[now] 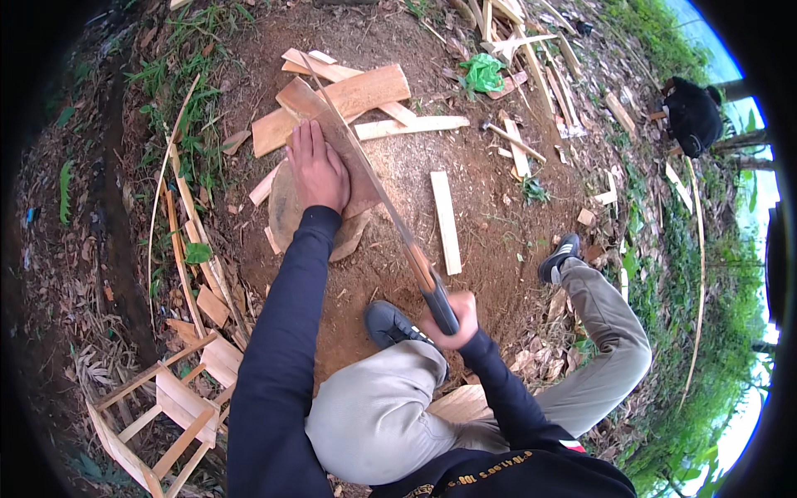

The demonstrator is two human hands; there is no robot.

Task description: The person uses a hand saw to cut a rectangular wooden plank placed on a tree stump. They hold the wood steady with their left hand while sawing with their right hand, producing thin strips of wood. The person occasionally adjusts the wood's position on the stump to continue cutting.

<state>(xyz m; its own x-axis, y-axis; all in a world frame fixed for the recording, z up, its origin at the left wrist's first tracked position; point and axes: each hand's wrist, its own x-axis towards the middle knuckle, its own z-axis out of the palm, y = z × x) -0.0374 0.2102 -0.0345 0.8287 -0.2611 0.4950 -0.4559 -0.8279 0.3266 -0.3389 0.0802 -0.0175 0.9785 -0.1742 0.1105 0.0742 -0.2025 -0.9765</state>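
My right hand (452, 322) is wrapped round the black handle of a handsaw (365, 170), near my knees. Its long narrow blade points away to the upper left, seen nearly edge-on, so its teeth cannot be made out. The blade runs along the right side of a reddish-brown board (355, 178). On that board my left hand (319, 170) lies flat, its fingers stretched out and pressing down. Under the board stands a round wooden stump (286, 207), partly hidden by my hand and sleeve. Pale sawdust (407, 166) covers the ground beside it.
Loose boards (369, 90) lie beyond the stump, a pale strip (445, 222) to its right. A hammer (515, 139) and green plastic bag (483, 75) are farther right. A wooden frame (178, 398) stands lower left. Another person (694, 116) crouches at the far right.
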